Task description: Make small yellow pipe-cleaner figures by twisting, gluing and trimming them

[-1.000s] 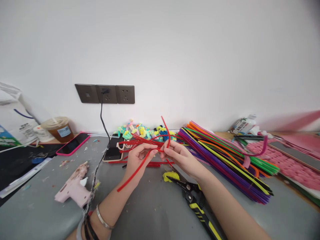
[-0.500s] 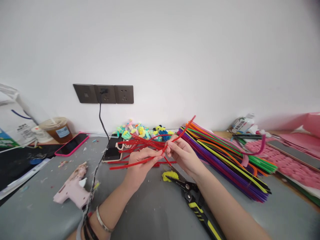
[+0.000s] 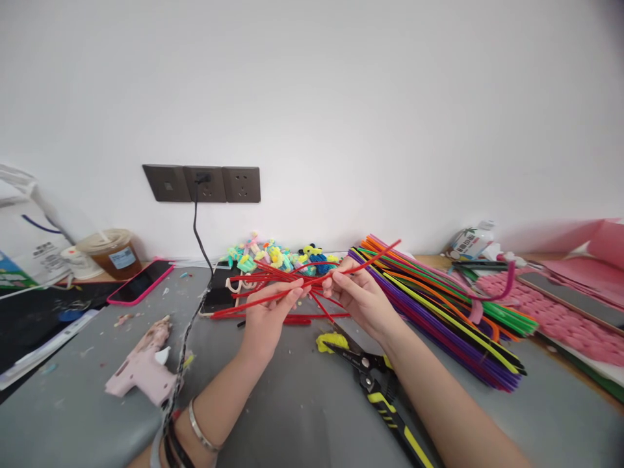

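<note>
A red pipe cleaner (image 3: 377,255) runs between my two hands above the grey mat. My left hand (image 3: 268,318) pinches it near its middle, and one end sticks out to the left past the fingers. My right hand (image 3: 363,299) grips it a short way to the right, with the other end pointing up and right. Behind my fingers lies a loose heap of red pipe cleaners (image 3: 266,276), partly hidden by the hands. Black-and-yellow pliers (image 3: 385,403) rest below my right wrist, their tip at a small yellow fuzzy piece (image 3: 331,342).
A bundle of coloured pipe cleaners (image 3: 439,312) lies to the right. A pink glue gun (image 3: 146,370), its cord (image 3: 184,351), a pink-cased phone (image 3: 140,283) and a drink cup (image 3: 114,255) are on the left. Small fuzzy figures (image 3: 277,255) sit by the wall.
The red pipe cleaner's right end has swung down and to the right, so it now lies flatter. Both hands have shifted slightly and remain closed on it.
</note>
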Available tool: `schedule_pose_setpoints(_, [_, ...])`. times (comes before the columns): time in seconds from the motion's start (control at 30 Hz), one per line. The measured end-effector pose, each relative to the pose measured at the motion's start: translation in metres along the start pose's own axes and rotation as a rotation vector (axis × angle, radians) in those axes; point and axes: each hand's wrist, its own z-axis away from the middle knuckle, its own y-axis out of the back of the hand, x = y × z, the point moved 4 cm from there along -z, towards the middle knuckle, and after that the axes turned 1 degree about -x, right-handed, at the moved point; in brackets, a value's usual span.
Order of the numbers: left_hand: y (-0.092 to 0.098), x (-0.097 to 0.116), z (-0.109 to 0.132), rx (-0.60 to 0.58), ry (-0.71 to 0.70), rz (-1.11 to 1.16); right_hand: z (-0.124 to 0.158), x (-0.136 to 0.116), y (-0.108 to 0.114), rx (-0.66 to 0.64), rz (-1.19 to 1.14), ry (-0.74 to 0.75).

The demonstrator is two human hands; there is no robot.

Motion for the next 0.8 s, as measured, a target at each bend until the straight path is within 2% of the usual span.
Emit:
schedule_pose_setpoints(0.1, [-0.001,0.0,-0.002,-0.017,0.017,-0.002,0.0,0.004,-0.003,-0.046,-0.023,-0.029])
schedule_pose_setpoints(0.27, [-0.002,0.001,-0.003,-0.096,0.016,-0.066,0.001,0.009,-0.008,-0.168,0.144,-0.1])
schedule_pose_setpoints(0.47, [0.004,0.0,-0.006,0.027,0.029,0.007,-0.002,0.001,0.003,-0.048,0.137,-0.027])
schedule_pose_setpoints(0.7, [0.0,-0.003,-0.006,-0.011,0.075,0.086,-0.008,0.002,0.017,0.148,0.098,-0.001])
schedule_pose_setpoints(0.8, [0.003,-0.005,-0.007,0.038,0.144,0.143,-0.009,0.003,0.023,0.175,0.091,-0.02])
